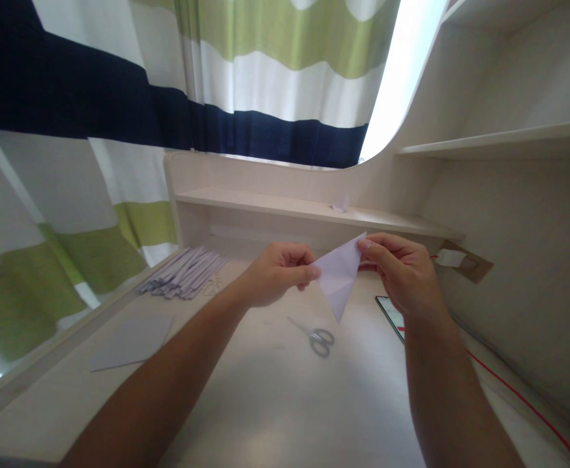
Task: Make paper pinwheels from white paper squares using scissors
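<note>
A white sheet of paper folded into a triangle (339,276) is held up above the desk, one point hanging down and faint creases across it. My left hand (285,273) pinches its left corner between thumb and fingers. At the upper right corner, my right hand (396,266) grips the same paper, thumb in front and fingertips partly behind it. Below the paper, a pair of scissors (316,338) lies on the desk, handles towards the right. Neither hand touches the scissors.
Several narrow folded paper strips (187,273) lie in a pile at the back left. White paper sheets (133,341) rest beside my left forearm. A phone (392,315) is partly behind my right wrist. A red cable (518,390) runs along the right wall. A small paper piece (340,203) stands on the shelf (265,203).
</note>
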Demonstrator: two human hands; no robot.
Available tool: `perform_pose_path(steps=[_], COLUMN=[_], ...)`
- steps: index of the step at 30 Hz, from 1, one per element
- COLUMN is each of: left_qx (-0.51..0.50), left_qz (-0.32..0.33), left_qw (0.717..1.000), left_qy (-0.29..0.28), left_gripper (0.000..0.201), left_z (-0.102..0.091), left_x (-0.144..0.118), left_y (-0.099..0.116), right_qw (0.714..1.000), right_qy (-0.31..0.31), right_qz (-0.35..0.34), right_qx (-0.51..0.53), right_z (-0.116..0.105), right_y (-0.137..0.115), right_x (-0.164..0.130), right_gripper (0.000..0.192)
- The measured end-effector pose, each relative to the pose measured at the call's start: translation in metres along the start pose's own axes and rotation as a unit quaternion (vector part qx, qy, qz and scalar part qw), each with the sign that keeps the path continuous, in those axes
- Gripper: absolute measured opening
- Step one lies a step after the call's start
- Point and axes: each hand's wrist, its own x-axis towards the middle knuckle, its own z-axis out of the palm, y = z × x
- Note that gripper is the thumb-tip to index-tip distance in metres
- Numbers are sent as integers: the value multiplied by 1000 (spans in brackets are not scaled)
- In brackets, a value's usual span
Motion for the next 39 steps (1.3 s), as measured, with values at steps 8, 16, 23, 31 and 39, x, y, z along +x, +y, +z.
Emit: perform_pose_path(steps=[8,16,23,31,39], left_qx=[-11,2,5,18,24], left_qz=[-1,27,42,38,-64], left_qw=[1000,998,996,995,994], left_qy=[-4,56,81,90,89], left_gripper=[17,18,20,21,20], left_z=[-2,-6,-8,-6,4], left_x=[1,3,3,3,-16], left_y=[-1,0,0,3,-37], right_qw=[1000,979,975,983,975], right_qy=[-16,-184,-194,-152,-153], right_qz=[12,57,68,42,145], right_qx=[2,-63,-85,-90,-71], right_z=[-2,0,-1,4,9], right_y=[1,-2,0,1,40], right_x=[0,-3,-3,-3,-26], right_gripper=[15,23,27,25,35])
